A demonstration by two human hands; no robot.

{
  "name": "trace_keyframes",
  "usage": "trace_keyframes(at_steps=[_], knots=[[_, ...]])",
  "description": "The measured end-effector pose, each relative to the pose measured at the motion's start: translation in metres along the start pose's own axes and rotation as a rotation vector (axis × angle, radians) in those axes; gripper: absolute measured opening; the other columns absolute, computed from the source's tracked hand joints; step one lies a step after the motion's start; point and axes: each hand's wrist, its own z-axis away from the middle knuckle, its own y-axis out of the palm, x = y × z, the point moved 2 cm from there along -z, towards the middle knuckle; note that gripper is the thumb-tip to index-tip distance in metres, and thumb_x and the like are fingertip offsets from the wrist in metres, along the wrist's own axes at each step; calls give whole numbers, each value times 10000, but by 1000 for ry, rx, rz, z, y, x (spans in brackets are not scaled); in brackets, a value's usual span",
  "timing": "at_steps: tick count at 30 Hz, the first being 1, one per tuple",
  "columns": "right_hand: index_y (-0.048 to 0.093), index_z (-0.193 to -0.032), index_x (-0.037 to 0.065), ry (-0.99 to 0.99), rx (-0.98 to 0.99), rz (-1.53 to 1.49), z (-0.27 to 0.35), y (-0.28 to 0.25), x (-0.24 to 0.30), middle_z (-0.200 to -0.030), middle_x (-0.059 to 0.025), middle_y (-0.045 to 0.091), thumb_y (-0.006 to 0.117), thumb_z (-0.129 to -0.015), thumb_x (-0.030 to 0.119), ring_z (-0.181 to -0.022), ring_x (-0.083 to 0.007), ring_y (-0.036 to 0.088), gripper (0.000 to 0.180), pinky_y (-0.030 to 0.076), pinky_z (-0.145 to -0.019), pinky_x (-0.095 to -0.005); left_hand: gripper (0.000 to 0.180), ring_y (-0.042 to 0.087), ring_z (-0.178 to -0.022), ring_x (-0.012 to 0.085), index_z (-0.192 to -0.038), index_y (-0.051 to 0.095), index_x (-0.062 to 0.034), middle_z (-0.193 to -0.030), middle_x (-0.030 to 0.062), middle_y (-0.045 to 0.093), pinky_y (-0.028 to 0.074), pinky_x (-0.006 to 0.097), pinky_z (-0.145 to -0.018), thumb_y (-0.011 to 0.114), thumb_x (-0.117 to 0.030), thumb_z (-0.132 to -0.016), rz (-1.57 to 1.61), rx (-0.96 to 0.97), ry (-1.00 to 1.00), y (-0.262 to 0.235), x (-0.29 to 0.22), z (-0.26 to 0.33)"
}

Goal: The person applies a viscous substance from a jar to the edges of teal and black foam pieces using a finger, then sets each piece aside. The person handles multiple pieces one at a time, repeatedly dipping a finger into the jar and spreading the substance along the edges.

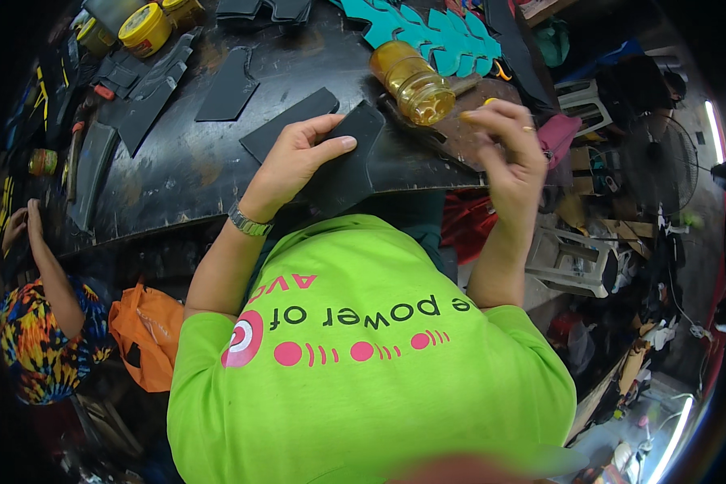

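My left hand (298,157), with a metal-band watch on its wrist, grips a flat black cut piece (353,165) at the table's near edge. Its thumb presses on top of the piece; the fingers beneath are partly hidden. Another black cut piece (286,121) lies just beyond that hand. My right hand (508,149) is raised at the right, slightly blurred, its fingers bent and apart from the thumb. I see nothing held in it. A tilted glass jar of amber liquid (411,81) is beside its fingertips.
The dark table (210,177) carries more black pieces (227,85), turquoise cut pieces (436,40) and yellow tubs (145,30). A pink pouch (558,135) lies by my right wrist. Another person's hands (26,222) are at the far left. A fan (657,165) stands at the right.
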Motion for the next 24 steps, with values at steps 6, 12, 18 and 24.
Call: trace_keyframes(at_steps=[6, 12, 18, 24], knots=[[721, -1127, 24, -17, 48, -300, -1, 45, 7, -1113, -61, 571, 573, -831, -148, -938, -122, 566, 374, 454, -833, -244, 343, 631, -874, 46, -1253, 645, 42, -1024, 4, 697, 541, 220, -778, 675, -121, -953, -82, 56, 43, 11, -12, 4], [705, -1168, 5, 13, 163, -180, -1, 72, -12, -1169, -48, 556, 542, -816, -182, -964, -108, 534, 431, 429, -876, -229, 350, 625, -893, 41, -1268, 639, 31, -1040, 0, 691, 529, 214, -807, 677, -121, -955, -91, 123, 21, 12, -18, 10], [710, -1167, 10, 58, 157, -250, 0, 76, -17, -1157, -53, 569, 540, -796, -185, -1015, -120, 545, 452, 434, -889, -242, 316, 628, -869, 47, -1238, 659, 17, -1009, -8, 689, 531, 220, -797, 674, -122, -955, -65, 116, 39, 10, -18, 9], [748, -1078, 56, -53, 25, -144, 0, 69, -16, -1101, -75, 590, 580, -784, -173, -927, -164, 607, 408, 502, -813, -267, 322, 650, -876, 55, -1247, 659, 6, -1036, 8, 705, 540, 222, -812, 684, -113, -948, 139, 109, -21, 7, -18, 9]])
